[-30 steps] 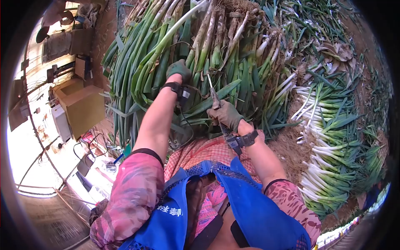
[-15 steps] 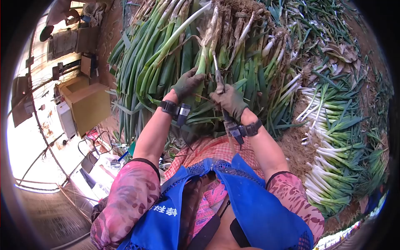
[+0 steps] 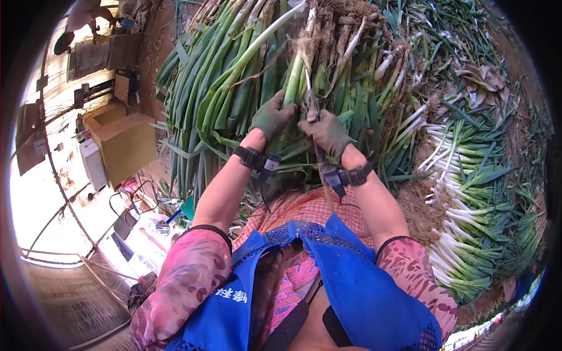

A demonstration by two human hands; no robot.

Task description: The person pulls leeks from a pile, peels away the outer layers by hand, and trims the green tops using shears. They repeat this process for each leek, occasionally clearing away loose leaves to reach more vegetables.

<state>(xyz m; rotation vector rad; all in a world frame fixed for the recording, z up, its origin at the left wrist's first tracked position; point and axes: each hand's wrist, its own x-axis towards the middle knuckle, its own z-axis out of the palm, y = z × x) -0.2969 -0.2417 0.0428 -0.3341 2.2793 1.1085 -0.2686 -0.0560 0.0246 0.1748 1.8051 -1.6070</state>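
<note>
Gloved in dark green, my left hand (image 3: pixel 273 119) is wrapped round the green stem of a leek (image 3: pixel 294 79). Just right of it, my right hand (image 3: pixel 326 134) grips a thin metal tool (image 3: pixel 312 105), whose upper end lies against the leek. The tool's lower part runs below that hand toward the wrist. Both hands are over a large pile of leeks (image 3: pixel 234 88) with long green leaves and brown, dry roots at the top.
Cleaned white-stemmed leeks (image 3: pixel 462 216) lie in a row at the right, beside loose roots (image 3: pixel 418 213). Leaf scraps (image 3: pixel 433 35) cover the ground at the upper right. A cardboard box (image 3: pixel 126 146) stands at the left. A person's arm (image 3: pixel 88 14) shows at the upper left.
My left hand has shifted slightly right and up along the held leek. My right hand and the tool have moved a little to the right. The view has shifted slightly.
</note>
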